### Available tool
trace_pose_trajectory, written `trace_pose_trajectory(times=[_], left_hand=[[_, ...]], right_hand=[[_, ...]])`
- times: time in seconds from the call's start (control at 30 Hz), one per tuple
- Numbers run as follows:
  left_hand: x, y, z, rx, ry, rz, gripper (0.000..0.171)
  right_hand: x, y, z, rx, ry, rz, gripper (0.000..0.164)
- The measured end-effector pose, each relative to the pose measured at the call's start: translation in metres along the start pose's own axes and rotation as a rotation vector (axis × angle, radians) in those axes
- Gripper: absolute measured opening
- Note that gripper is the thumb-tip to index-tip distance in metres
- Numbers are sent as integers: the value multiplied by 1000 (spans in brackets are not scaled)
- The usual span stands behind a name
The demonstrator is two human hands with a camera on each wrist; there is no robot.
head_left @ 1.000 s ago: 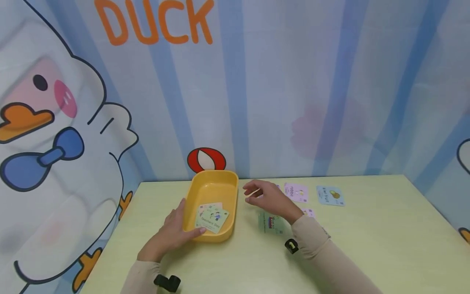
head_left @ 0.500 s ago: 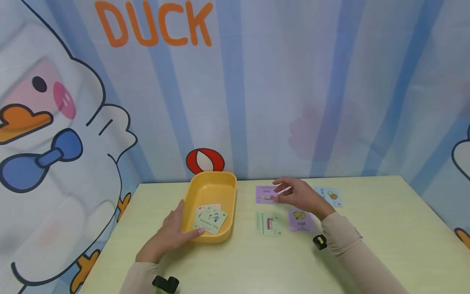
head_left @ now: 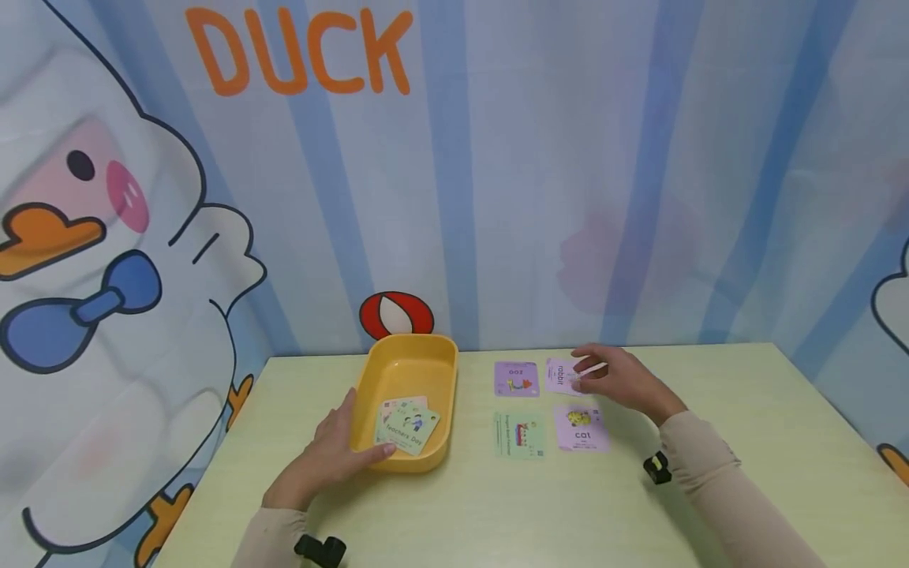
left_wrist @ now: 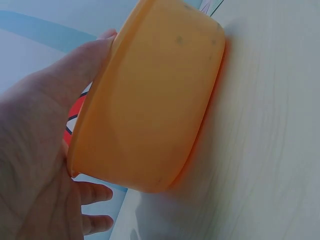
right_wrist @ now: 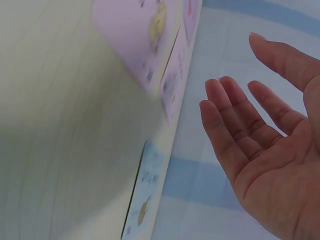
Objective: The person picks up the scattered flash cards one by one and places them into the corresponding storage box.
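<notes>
My left hand (head_left: pixel 329 456) holds the front left corner of a yellow plastic tray (head_left: pixel 454 371), thumb over the front rim and fingers along the left side. Inside the tray lie a green "Teachers' Day" card (head_left: pixel 412 426) and a pinkish card (head_left: pixel 401 404) partly under it. With fingers loosely bent and nothing between them, my right hand (head_left: pixel 625 383) hovers by the purple "rabbit" card (head_left: pixel 559 375) and overlaps its right side in the head view. A light blue card (right_wrist: pixel 145 195) shows in the right wrist view; in the head view the hand hides it.
A purple "zoo" card (head_left: pixel 516 384), a purple "cat" card (head_left: pixel 581 430) and a green card with a boat picture (head_left: pixel 520 435) lie right of the tray. Behind the pale table (head_left: pixel 497 513) hangs a printed duck curtain (head_left: pixel 518 173).
My right hand has moved right from beside the tray, past the zoo card, to the rabbit card. The zoo and cat cards are uncovered; the kiwi fruit card is now hidden. My left hand stays put.
</notes>
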State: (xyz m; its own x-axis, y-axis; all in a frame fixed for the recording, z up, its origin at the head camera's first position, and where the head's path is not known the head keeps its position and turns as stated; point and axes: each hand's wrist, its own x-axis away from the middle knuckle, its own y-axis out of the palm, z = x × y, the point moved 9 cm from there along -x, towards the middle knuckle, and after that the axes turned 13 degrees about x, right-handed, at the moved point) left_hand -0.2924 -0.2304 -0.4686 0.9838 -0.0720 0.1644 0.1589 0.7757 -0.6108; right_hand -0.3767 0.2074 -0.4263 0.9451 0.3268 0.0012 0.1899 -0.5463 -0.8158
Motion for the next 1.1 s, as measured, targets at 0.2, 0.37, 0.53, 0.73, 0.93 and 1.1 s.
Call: trace_pose_trajectory(times=[0.2, 0.37, 0.53, 0.73, 0.93, 1.1], left_hand=[[1, 0, 2, 4, 12, -5, 126], [3, 0, 4, 2, -2, -6, 126], [3, 0, 4, 2, -13, -2, 126], [2, 0, 3, 2, -21, -2, 127], [2, 0, 2, 2, -17, -3, 127], [1, 0, 2, -2, -10, 2, 127]], right_hand=[[3, -9, 19, 37, 11, 20, 59], [5, -17, 31, 64, 25, 30, 62], [5, -24, 47, 146, 51, 39, 64], [6, -31, 64, 215, 84, 38, 67], [8, -31, 78, 216, 107, 10, 73], [8, -31, 88, 226, 123, -14, 75]])
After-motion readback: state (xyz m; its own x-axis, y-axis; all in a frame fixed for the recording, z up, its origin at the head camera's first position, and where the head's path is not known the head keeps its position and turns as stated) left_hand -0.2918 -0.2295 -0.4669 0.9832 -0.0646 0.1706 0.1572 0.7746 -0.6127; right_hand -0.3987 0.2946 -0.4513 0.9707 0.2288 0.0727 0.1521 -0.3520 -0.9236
